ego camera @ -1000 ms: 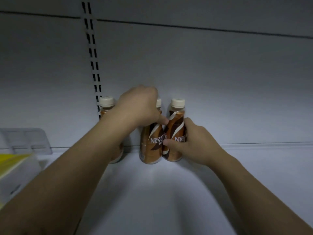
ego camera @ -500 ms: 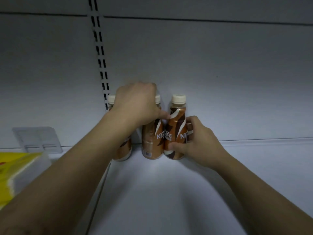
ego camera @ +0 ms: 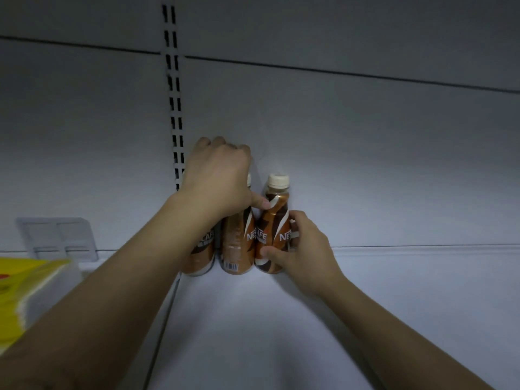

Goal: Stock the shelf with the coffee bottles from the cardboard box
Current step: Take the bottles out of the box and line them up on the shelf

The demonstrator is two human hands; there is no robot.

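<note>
At the shelf's (ego camera: 281,333) far left sit a yellow package (ego camera: 17,282) and a clear divider (ego camera: 56,237). Against the back panel the left bottle (ego camera: 201,257), middle bottle (ego camera: 236,249) and right bottle (ego camera: 274,226) stand upright, touching. The left hand (ego camera: 219,181) curls over the first two caps, thumb on the middle bottle's shoulder. The right hand (ego camera: 306,254) pinches the right bottle low down. Assessment: three stocked, alignment in hand; the cardboard box is unseen, so remaining stock is unknown.
</note>
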